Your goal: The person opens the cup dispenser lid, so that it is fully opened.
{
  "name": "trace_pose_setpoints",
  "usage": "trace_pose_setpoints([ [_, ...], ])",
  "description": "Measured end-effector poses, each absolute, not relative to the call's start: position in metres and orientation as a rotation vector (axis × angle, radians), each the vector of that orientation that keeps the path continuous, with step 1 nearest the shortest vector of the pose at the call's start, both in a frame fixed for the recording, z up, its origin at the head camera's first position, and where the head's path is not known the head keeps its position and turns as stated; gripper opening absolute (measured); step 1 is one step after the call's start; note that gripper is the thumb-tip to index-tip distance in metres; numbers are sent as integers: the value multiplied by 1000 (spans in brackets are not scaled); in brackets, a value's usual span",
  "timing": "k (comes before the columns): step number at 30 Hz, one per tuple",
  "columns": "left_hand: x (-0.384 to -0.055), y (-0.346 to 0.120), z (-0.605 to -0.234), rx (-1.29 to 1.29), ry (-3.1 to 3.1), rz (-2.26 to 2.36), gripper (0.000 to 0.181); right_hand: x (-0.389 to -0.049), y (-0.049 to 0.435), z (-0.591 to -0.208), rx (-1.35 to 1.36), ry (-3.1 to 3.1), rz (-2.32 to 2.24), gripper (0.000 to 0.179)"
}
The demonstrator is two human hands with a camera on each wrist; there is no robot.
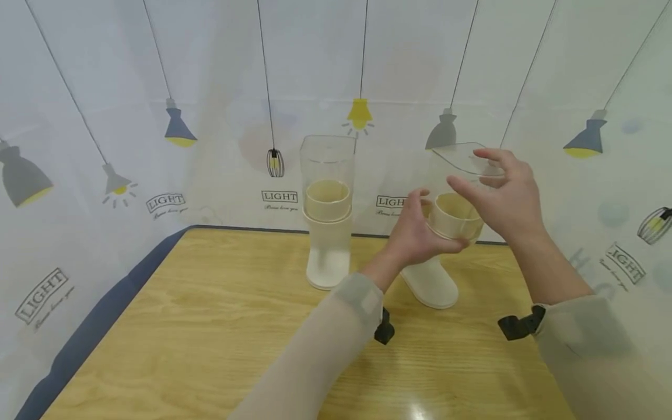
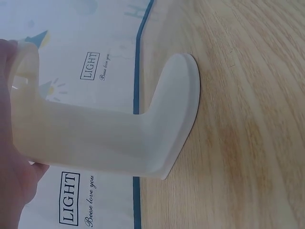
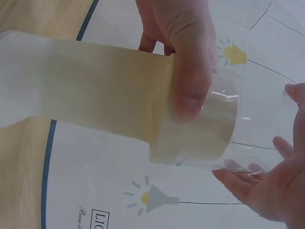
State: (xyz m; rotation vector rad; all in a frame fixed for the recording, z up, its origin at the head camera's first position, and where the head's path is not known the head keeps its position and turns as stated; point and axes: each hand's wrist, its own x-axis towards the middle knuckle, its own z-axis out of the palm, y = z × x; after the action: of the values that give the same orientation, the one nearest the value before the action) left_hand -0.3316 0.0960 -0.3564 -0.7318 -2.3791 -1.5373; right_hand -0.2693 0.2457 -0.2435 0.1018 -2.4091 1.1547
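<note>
On the right, a cream stand (image 1: pixel 433 283) with a round collar and a flat, rounded foot stands on the table. A clear plastic container (image 3: pixel 243 114) sits in its collar. My left hand (image 1: pixel 417 233) grips the collar, its thumb across the near side, as the right wrist view shows. Around the upper part of the clear container curves my right hand (image 1: pixel 506 198), thumb and fingers spread on opposite sides at its wall. In the left wrist view the stand's column (image 2: pixel 95 138) and foot (image 2: pixel 176 95) show, the foot resting on the wood.
A matching cream stand (image 1: pixel 329 251) with its own clear container (image 1: pixel 328 157) stands upright to the left of my hands. Behind the wooden table (image 1: pixel 210 326) hangs a pale curtain (image 1: pixel 220 116) printed with lamps. Dark blue edging runs along the table's left side and back.
</note>
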Motion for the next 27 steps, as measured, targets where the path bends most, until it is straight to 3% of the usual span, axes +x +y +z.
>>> trace_pose_setpoints([
  [27, -339, 87, -353, -866, -2390, -1530, 126, -259, 234, -239, 41, -2294, 1121, 73],
])
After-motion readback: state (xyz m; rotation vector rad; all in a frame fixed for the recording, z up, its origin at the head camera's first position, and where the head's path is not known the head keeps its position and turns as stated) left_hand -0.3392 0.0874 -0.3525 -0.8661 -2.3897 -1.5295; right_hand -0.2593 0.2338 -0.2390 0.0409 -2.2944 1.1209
